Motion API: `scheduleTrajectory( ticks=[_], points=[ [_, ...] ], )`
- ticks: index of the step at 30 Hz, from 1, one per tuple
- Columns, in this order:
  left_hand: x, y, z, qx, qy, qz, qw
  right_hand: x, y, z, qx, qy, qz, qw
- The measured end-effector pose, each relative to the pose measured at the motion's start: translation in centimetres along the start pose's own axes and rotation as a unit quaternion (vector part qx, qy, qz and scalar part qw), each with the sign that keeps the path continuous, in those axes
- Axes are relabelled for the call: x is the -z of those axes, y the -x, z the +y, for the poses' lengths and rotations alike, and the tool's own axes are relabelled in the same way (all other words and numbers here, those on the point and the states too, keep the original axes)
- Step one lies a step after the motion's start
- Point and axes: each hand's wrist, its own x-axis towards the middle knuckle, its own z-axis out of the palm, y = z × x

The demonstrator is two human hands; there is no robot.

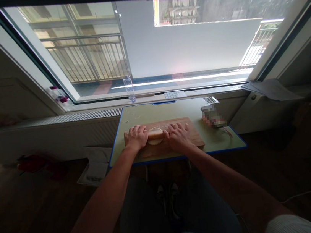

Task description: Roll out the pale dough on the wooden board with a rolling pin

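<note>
A rolling pin lies crosswise on a piece of pale, flattened dough. Dough shows both behind the pin and in front of it. Under them is a wooden cutting board. My left hand grips the pin's left end, with the fingers laid over it and the fingertips pointing away from me. On the right end sits my right hand, its thumb against the pin and its fingers bent over. Both palms hide the pin's ends.
The board rests on a small blue-edged table. At the table's right stands a pixelated item. A clear bottle and a white keypad-like object are on the windowsill. Papers lie at right; a radiator runs behind.
</note>
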Motion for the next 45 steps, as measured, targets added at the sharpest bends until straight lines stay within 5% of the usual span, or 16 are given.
scheduleTrajectory(
  ticks=[18,27,45],
  points=[
    [-0.3,-6.8,-0.7,0.011,0.028,-0.067,0.997,0.3,-5.9,0.5,0.013,0.033,-0.023,0.999],
    [-0.6,-9.7,-0.8,0.02,0.019,-0.057,0.998,0.2,-9.5,0.8,-0.011,0.003,-0.084,0.996],
    [-0.5,-7.9,-0.7,0.006,0.009,-0.032,0.999,-0.4,-7.4,1.0,0.004,0.017,-0.043,0.999]
  ],
)
